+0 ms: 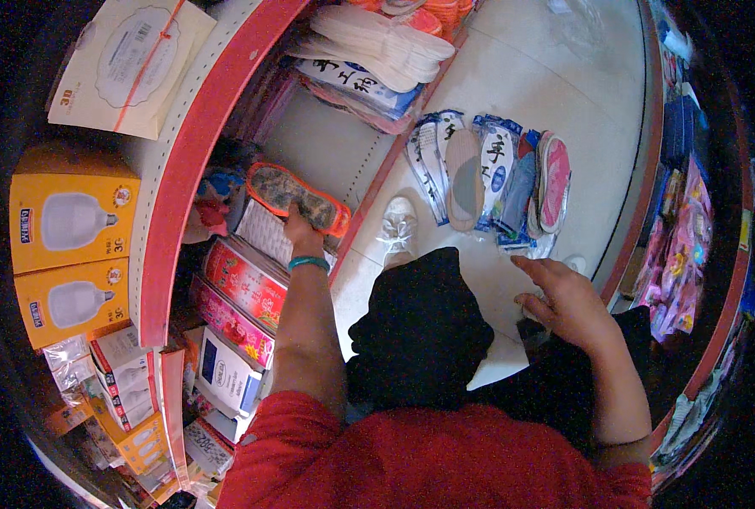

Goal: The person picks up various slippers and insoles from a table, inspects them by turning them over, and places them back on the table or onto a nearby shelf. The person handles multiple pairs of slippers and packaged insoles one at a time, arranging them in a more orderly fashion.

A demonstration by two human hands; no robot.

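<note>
On the lower shelf, my left hand grips the near edge of an orange-edged shoe insole with a mottled dark face. A finger lies over its top, and the other fingers are partly hidden. White textured insoles lie beside that hand. Over the floor, my right hand is empty, its fingers apart. In front of it, packaged insoles are spread on the tiles, bearing writing. Among them are a beige insole and a pink-patterned insole.
Pale insoles are piled farther along the lower shelf. Red boxes stand nearer me. A red-edged upper shelf holds yellow bulb boxes. Another shelf edge runs along the right. My white shoe is on the floor.
</note>
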